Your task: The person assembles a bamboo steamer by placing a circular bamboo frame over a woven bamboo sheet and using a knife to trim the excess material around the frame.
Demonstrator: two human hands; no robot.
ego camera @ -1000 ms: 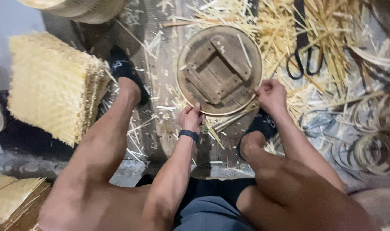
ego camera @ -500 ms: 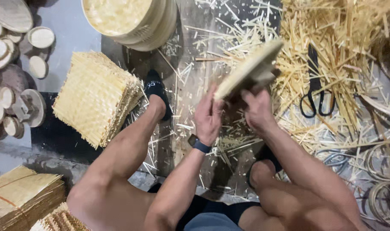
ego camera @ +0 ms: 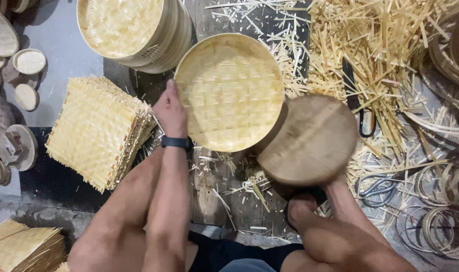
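My left hand [ego camera: 170,112] grips the left rim of a round woven bamboo tray [ego camera: 230,91], which faces up with its pale woven inside showing. Overlapping its lower right edge is a round wooden disc [ego camera: 308,141], blurred. My right hand [ego camera: 337,185] is almost wholly hidden under that disc and carries it; only the wrist and forearm show below it. Both pieces are held above a wooden board [ego camera: 224,196] littered with bamboo offcuts, between my knees.
A stack of round woven trays [ego camera: 123,30] stands at the top. Square woven mats [ego camera: 96,128] are piled on the left, more mats [ego camera: 18,247] at the bottom left. Loose bamboo strips [ego camera: 385,50], black-handled scissors [ego camera: 364,118] and bamboo hoops [ego camera: 441,216] lie on the right.
The tray and the wooden disc, held together on the floor and then lifted on edge, have come apart. My left hand has the tray, my right hand the disc.
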